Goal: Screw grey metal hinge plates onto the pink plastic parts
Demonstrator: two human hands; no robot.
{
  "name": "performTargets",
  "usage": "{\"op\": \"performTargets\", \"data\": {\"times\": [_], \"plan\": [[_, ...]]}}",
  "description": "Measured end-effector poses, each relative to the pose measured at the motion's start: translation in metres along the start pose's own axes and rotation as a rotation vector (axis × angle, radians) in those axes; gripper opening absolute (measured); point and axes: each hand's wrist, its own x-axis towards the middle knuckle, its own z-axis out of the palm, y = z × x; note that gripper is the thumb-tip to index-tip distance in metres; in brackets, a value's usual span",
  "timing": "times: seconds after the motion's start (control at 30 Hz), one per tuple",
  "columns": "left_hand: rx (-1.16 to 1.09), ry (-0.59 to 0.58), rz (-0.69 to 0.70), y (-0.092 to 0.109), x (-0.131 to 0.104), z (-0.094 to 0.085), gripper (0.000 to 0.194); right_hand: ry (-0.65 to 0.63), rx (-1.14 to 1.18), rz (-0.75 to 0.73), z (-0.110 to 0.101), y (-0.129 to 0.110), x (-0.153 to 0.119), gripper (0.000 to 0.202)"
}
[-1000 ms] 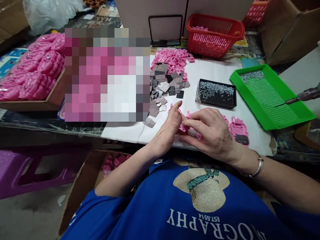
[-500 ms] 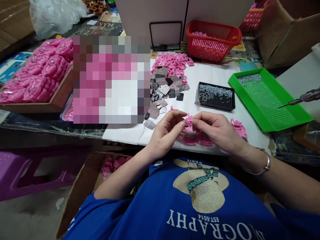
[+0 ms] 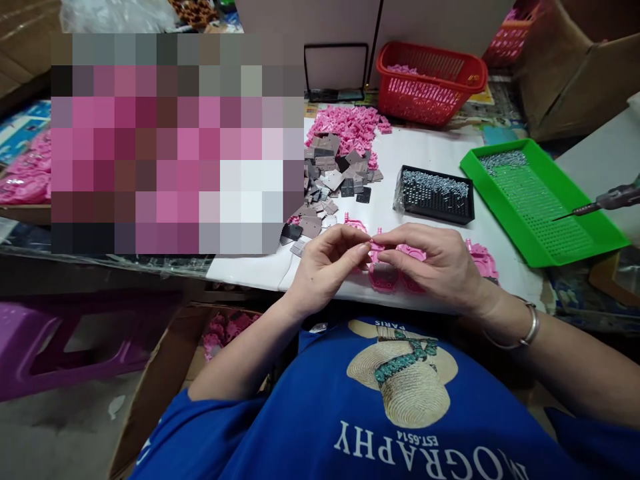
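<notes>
My left hand (image 3: pixel 327 263) and my right hand (image 3: pixel 437 263) meet fingertip to fingertip near the table's front edge. Both are closed in a pinch on a small pink plastic part (image 3: pixel 376 247), mostly covered by the fingers. Right below it lies a pink plastic frame (image 3: pixel 384 279) with a dark plate set in it. Other pink pieces lie under and behind the hands, partly hidden. To the right of my right hand rests another pink plastic piece (image 3: pixel 483 259).
Behind the hands are a heap of grey plates (image 3: pixel 333 175) and a pile of small pink parts (image 3: pixel 350 127). A black screw tray (image 3: pixel 436 210), a green screw tray (image 3: pixel 545 233), a screwdriver (image 3: pixel 607 197) and a red basket (image 3: pixel 425 100) stand around. A pixelated block hides the left side.
My fingertips have come closer together over the pink part, which shows less between them. The view has shifted slightly, and the pixelated block now covers more of the left side.
</notes>
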Motion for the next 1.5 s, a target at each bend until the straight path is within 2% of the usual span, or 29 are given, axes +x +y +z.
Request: {"op": "performTargets", "data": {"times": [0.13,0.23,0.3,0.37,0.43,0.53,0.7,0.97,1.17,1.3,1.5], "plan": [[0.230,0.031,0.178,-0.008,-0.002,-0.004,0.015,-0.031,-0.057,0.041,0.000,0.000,0.005,0.019],[0.603,0.064,0.418,-0.014,-0.005,-0.010,0.018,-0.058,-0.127,0.041,-0.001,0.006,0.012,0.016],[0.889,0.063,0.540,-0.016,-0.007,-0.016,0.026,-0.022,-0.179,0.036,0.000,0.012,0.018,0.013],[1.118,0.023,0.574,-0.017,-0.009,-0.020,0.030,0.014,-0.233,0.032,0.003,0.020,0.025,0.012],[1.244,-0.033,0.552,-0.019,-0.011,-0.023,0.032,-0.003,-0.306,0.016,0.009,0.027,0.031,0.012],[1.277,-0.077,0.519,-0.023,-0.012,-0.023,0.031,-0.061,-0.440,-0.014,0.020,0.036,0.039,0.010],[1.227,-0.110,0.497,-0.025,-0.011,-0.020,0.030,-0.066,-0.567,-0.086,0.033,0.044,0.044,0.014],[1.205,-0.129,0.481,-0.024,-0.011,-0.019,0.028,-0.080,-0.714,-0.230,0.035,0.046,0.044,0.018],[1.203,-0.131,0.494,-0.026,-0.011,-0.020,0.028,-0.086,-0.801,-0.269,0.036,0.046,0.044,0.022],[1.217,-0.123,0.512,-0.026,-0.010,-0.020,0.028,-0.183,-0.795,-0.188,0.036,0.042,0.048,0.025],[1.220,-0.125,0.552,-0.026,-0.009,-0.021,0.029,-0.339,-0.541,0.195,0.030,0.029,0.072,0.009]]}}
